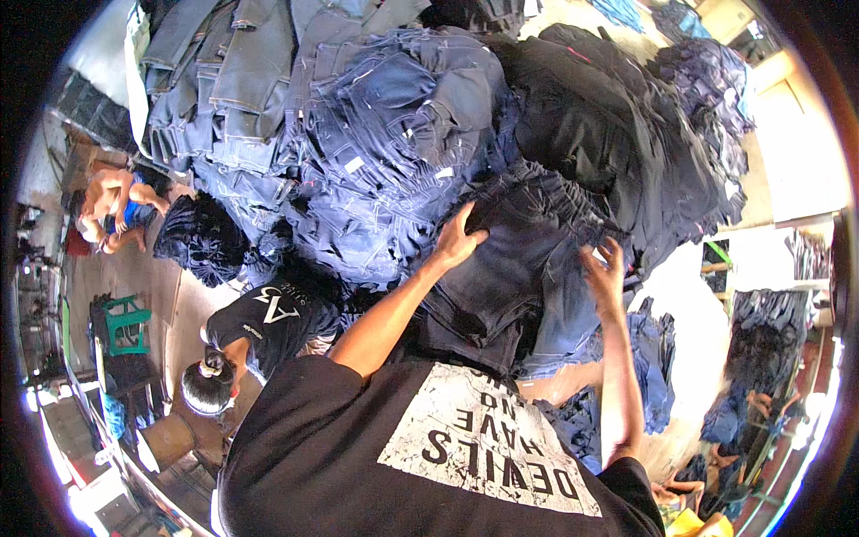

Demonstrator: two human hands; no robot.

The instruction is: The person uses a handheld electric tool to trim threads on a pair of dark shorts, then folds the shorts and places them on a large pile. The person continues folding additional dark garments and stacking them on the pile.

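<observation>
A pair of dark denim trousers (pixel 501 268) lies spread over the heap in front of me, its gathered upper part pointing away. At its left upper edge is my left hand (pixel 458 240), open, with the index finger stretched out and the thumb apart. My right hand (pixel 604 271) is by the right edge of the same trousers, its fingers bent but apart, and no cloth shows gripped between them. More dark garments lie stacked underneath, and their lower layers are hidden.
Big piles of blue jeans (pixel 394 116) and black trousers (pixel 591 116) rise beyond my hands. On the left a person in a black shirt (pixel 277 322) bends beside the pile. Farther off are a seated person (pixel 116 204), a green plastic stool (pixel 127 324) and a dark bundle (pixel 199 237).
</observation>
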